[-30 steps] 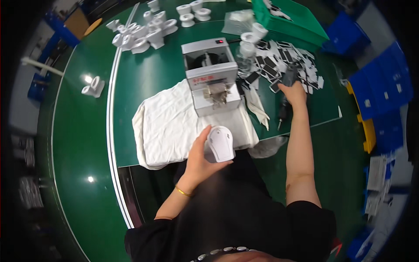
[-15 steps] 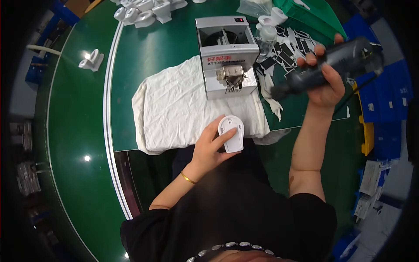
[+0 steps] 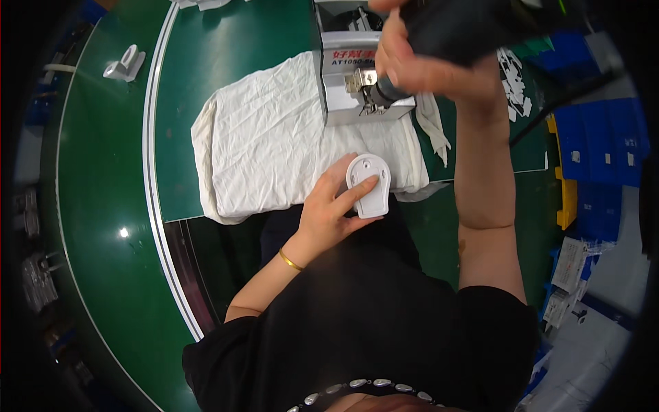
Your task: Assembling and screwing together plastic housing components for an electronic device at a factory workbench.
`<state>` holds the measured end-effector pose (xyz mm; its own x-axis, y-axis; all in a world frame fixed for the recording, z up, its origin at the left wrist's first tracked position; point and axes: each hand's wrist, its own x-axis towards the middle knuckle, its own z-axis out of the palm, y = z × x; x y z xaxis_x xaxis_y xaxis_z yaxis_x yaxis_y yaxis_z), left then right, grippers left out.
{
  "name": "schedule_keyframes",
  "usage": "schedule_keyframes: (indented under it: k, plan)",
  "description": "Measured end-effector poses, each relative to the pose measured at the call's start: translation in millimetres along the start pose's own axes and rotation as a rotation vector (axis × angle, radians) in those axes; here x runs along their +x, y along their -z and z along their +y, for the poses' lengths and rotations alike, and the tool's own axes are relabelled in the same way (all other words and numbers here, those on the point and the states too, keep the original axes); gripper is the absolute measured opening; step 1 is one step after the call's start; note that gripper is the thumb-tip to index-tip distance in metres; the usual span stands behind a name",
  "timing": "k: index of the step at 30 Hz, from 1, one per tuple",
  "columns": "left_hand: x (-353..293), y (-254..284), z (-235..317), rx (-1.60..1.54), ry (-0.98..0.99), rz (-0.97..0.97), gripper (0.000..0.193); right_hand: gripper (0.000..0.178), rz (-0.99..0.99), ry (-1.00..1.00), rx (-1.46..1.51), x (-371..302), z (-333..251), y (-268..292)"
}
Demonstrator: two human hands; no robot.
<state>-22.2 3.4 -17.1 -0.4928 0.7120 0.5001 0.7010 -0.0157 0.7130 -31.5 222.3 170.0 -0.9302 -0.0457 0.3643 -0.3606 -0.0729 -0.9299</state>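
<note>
In my left hand [image 3: 326, 209] is a white plastic housing [image 3: 373, 200], rounded at the top, with its hollow side and small holes facing up; my thumb presses on its inside. My right hand [image 3: 429, 72] is wrapped round a dark, corded electric screwdriver [image 3: 463, 31]. The screwdriver's nose reaches down to the metal outlet on the front of a grey box-shaped screw feeder [image 3: 338, 103]. Whether the bit touches a screw there is hidden. My right hand and the tool cover part of the feeder's top.
Under the feeder a white cloth [image 3: 268, 137] covers part of the green table. A crumpled white strip [image 3: 431, 127] lies beside it. Small black and white pieces [image 3: 513, 86] are scattered at the right. Another white part [image 3: 125, 63] stands far left; blue bins [image 3: 607, 158] line the right.
My right hand has brought the screwdriver left and forward to the feeder's front. My left hand keeps its hold on the white housing. The whole view has shifted slightly.
</note>
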Motion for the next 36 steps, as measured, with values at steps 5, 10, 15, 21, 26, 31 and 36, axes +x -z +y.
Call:
schedule_keyframes:
  k: [5, 10, 15, 21, 26, 31, 36]
  plan:
    - [-0.2, -0.6, -0.6, 0.000, -0.002, 0.002, 0.068, 0.040, 0.239, 0.309, 0.075, 18.6, 34.0, -1.0]
    - [-5.2, -1.0, -4.6, -0.047, 0.009, -0.027, 0.066, 0.052, 0.291, 0.213, -0.252, -23.6, 28.1, -11.1]
    - [-4.6, 0.4, -1.3, -0.062, 0.005, -0.013, 0.066, 0.049, 0.270, 0.120, -0.518, -59.5, 2.6, -46.4]
    - [-2.0, -0.2, -0.7, -0.069, -0.005, 0.004, 0.066, 0.049, 0.242, 0.139, -0.511, -65.2, 9.7, -52.5]
    - [2.5, 2.4, 2.2, -0.073, -0.026, 0.028, 0.067, 0.048, 0.207, 0.129, -0.463, -67.0, 12.7, -50.1]
    - [1.9, 1.9, -0.2, -0.055, -0.028, 0.023, 0.065, 0.041, 0.142, 0.122, -0.455, -61.3, 12.3, -52.7]
    - [1.1, 1.8, -0.8, -0.072, -0.032, 0.040, 0.064, 0.039, 0.181, 0.077, -0.407, -59.8, 15.0, -61.5]
